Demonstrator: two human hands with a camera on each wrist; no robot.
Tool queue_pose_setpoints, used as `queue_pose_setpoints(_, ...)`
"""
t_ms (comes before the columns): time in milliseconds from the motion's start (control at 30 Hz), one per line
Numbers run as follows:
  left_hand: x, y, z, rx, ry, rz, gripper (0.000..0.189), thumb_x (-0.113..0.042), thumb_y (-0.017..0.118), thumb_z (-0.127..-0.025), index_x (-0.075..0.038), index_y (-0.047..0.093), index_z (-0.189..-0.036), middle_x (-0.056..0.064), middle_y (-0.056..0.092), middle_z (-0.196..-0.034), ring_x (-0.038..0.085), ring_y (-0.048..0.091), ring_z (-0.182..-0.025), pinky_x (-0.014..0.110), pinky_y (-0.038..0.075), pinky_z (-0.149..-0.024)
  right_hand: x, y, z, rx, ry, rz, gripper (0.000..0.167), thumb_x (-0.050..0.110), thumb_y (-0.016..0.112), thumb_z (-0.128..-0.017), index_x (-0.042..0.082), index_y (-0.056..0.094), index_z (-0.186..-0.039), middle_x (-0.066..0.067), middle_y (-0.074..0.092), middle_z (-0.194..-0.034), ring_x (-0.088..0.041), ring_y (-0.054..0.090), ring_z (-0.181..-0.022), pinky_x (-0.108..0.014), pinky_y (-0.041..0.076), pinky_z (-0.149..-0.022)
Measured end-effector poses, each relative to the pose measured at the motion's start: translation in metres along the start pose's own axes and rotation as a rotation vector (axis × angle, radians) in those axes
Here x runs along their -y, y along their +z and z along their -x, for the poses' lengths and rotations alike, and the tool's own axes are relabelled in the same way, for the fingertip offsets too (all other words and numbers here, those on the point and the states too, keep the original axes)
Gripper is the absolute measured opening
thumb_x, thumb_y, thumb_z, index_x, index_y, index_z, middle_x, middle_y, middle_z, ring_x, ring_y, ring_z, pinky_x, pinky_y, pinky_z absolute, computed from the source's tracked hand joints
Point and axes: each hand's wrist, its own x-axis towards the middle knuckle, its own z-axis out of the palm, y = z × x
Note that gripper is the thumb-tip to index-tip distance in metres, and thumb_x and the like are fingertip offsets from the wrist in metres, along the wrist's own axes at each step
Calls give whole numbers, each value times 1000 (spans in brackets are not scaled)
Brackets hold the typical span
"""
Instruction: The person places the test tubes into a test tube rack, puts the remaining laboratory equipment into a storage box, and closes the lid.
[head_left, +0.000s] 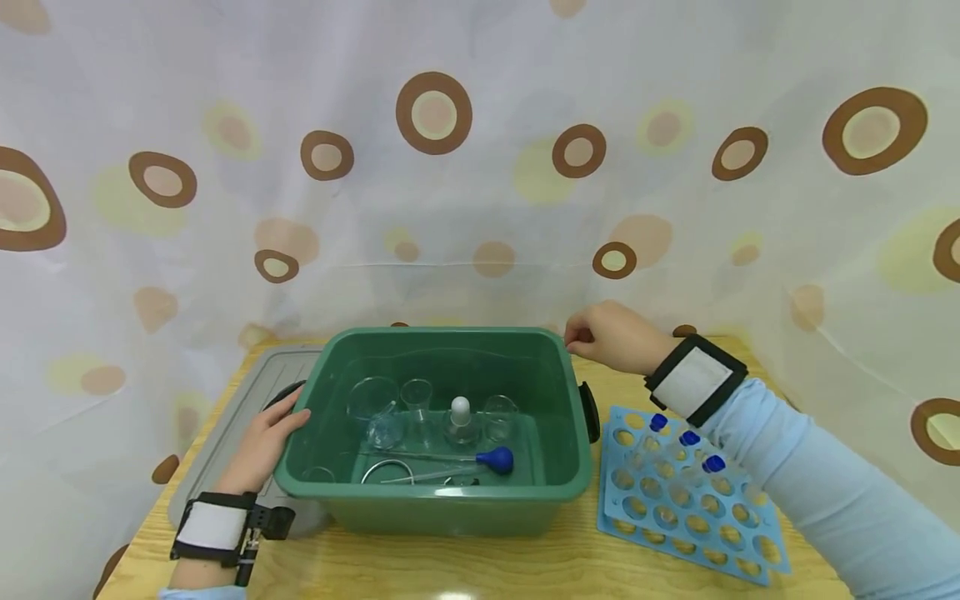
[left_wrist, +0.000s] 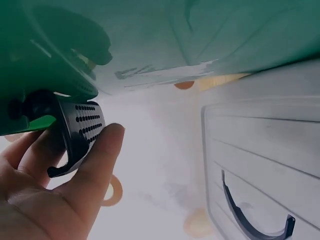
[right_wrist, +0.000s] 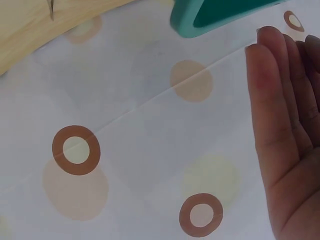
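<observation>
A green plastic tub (head_left: 432, 510) stands in the middle of the table. My left hand (head_left: 262, 442) is at its left end, the black perforated tub handle (left_wrist: 82, 125) between its fingers in the left wrist view. Beyond the tub's far right corner, my right hand (head_left: 611, 333) is raised with nothing in it; the right wrist view shows its fingers fairly straight. Inside the tub lie clear glassware such as a beaker (head_left: 500, 419), a white-topped bottle (head_left: 461, 415), a blue rubber bulb (head_left: 496, 460) on a long tube and a metal ring (head_left: 386, 463).
Right of the tub is a light blue tube rack (head_left: 697, 524) with several blue-capped tubes (head_left: 689, 438), partly under my right forearm. A grey lid (head_left: 217, 471) with black handles lies on the left. The wooden table (head_left: 390, 575) backs onto a spotted curtain (head_left: 480, 208).
</observation>
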Motion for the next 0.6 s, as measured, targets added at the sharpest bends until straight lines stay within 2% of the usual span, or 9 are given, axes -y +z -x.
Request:
queue_pose_setpoints(200,-3,-4,2,1,-22,-31,57,-30,38,-101,-5,22,-149,30,28,-147,-8,57,-77,22,50,-69,-6,1,4,-19,6,6,14,6,59,-88,10,68,-78,1,62,-68,-10,49,-59,-28,44,-64)
queue_pose_setpoints(267,-4,-4,2,3,-32,-37,57,-31,38,-101,-6,22,-149,29,27,-148,-8,56,-77,22,50,-69,-6,1,6,-11,8,-4,14,6,59,-89,10,68,-78,1,62,-69,-10,49,-59,-28,43,-63)
queue_pose_setpoints(467,-5,-4,1,-11,-57,-26,56,-32,38,-101,-8,23,-149,32,41,-137,-1,61,-68,24,52,-65,-6,1,8,11,16,-13,13,7,59,-89,8,69,-82,-2,66,-73,-9,53,-62,-30,47,-64)
queue_pose_setpoints(600,-4,-4,-1,-18,-74,-31,57,-33,39,-101,-9,23,-150,32,45,-134,0,61,-67,24,52,-65,-8,2,9,14,11,-15,13,7,59,-89,8,69,-80,-3,66,-73,-9,52,-61,-30,46,-64)
